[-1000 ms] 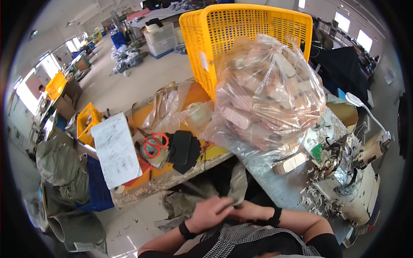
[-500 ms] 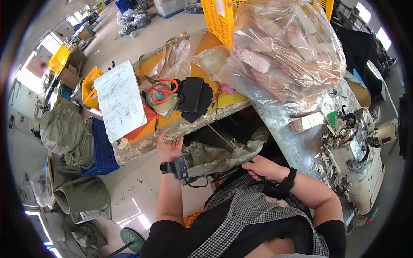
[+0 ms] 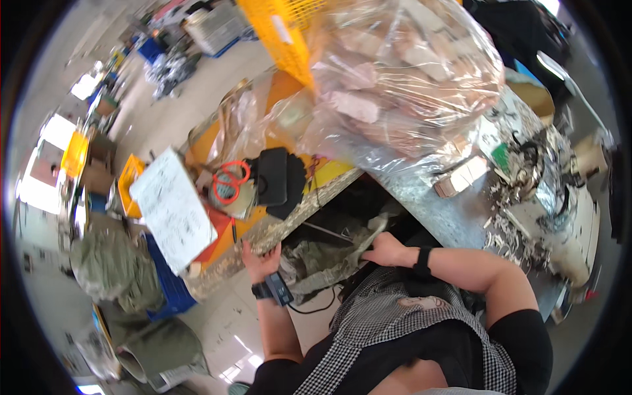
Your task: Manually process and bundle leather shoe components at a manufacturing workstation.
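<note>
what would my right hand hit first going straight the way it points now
Most likely the grey-green cloth: your right hand points left toward it and seems to touch its edge, though depth is unclear.

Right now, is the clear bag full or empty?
Full: the clear bag bulges, with pale bundles showing through its plastic.

Bright windows (image 3: 58,133) glare from nine to ten o'clock, and a pale tiled floor (image 3: 158,115) spreads toward ten (white reflections (image 3: 255,360) gleam on it near seven). At two o'clock, a white lamp (image 3: 570,84) arches before a grey wall (image 3: 594,76).
</note>
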A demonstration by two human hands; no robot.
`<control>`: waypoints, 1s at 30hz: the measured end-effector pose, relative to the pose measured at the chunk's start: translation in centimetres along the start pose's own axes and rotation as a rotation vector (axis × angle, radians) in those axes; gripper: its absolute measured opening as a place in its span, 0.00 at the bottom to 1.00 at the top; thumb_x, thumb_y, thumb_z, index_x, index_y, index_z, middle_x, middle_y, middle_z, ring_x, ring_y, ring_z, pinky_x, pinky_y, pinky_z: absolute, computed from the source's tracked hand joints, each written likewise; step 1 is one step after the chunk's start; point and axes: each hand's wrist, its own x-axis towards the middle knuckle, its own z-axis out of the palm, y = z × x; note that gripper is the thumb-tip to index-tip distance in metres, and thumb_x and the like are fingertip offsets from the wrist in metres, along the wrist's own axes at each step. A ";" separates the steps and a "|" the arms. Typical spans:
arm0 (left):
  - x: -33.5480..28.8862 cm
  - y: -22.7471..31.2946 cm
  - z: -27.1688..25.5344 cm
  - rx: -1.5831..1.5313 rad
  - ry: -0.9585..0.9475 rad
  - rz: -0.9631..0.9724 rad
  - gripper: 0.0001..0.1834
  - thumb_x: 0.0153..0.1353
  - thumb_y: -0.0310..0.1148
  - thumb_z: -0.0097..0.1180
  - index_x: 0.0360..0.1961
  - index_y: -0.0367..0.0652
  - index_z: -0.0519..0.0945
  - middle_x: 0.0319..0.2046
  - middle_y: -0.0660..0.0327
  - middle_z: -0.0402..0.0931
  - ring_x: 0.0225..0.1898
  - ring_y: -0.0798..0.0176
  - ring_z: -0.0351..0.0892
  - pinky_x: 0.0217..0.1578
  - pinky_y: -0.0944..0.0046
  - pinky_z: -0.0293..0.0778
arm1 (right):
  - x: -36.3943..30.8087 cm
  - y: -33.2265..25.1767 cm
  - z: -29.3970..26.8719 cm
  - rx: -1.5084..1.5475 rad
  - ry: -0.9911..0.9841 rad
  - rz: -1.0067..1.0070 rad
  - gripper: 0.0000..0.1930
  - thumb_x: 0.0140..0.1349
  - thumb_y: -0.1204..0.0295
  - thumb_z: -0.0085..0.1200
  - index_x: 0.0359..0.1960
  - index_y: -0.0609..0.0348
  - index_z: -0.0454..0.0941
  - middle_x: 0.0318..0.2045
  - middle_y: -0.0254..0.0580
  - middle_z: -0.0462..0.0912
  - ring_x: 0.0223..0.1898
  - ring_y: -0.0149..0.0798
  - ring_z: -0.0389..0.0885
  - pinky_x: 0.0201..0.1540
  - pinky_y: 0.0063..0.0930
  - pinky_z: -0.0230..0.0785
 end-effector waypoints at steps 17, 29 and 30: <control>-8.9 -4.5 -1.0 1.175 -0.642 -0.169 0.14 0.69 0.31 0.50 0.51 0.32 0.73 0.41 0.50 0.80 0.42 0.58 0.82 0.46 0.61 0.79 | 7.0 -5.6 -1.7 -0.174 0.000 -0.110 0.25 0.54 0.58 0.63 0.44 0.68 0.79 0.38 0.54 0.84 0.40 0.57 0.84 0.46 0.43 0.76; 8.4 -22.8 -11.8 1.885 -1.125 -0.257 0.16 0.65 0.36 0.52 0.51 0.47 0.82 0.40 0.50 0.84 0.42 0.50 0.83 0.45 0.56 0.76 | -12.4 -6.6 -11.6 0.291 0.255 0.114 0.10 0.59 0.74 0.61 0.41 0.65 0.79 0.28 0.39 0.81 0.30 0.29 0.80 0.34 0.24 0.73; 10.0 -23.7 -13.7 1.981 -1.180 -0.269 0.18 0.66 0.39 0.51 0.53 0.46 0.81 0.40 0.49 0.84 0.42 0.50 0.83 0.45 0.56 0.75 | -13.5 -6.4 -11.6 0.300 0.257 0.134 0.10 0.60 0.75 0.61 0.42 0.65 0.79 0.29 0.38 0.81 0.30 0.27 0.79 0.34 0.22 0.73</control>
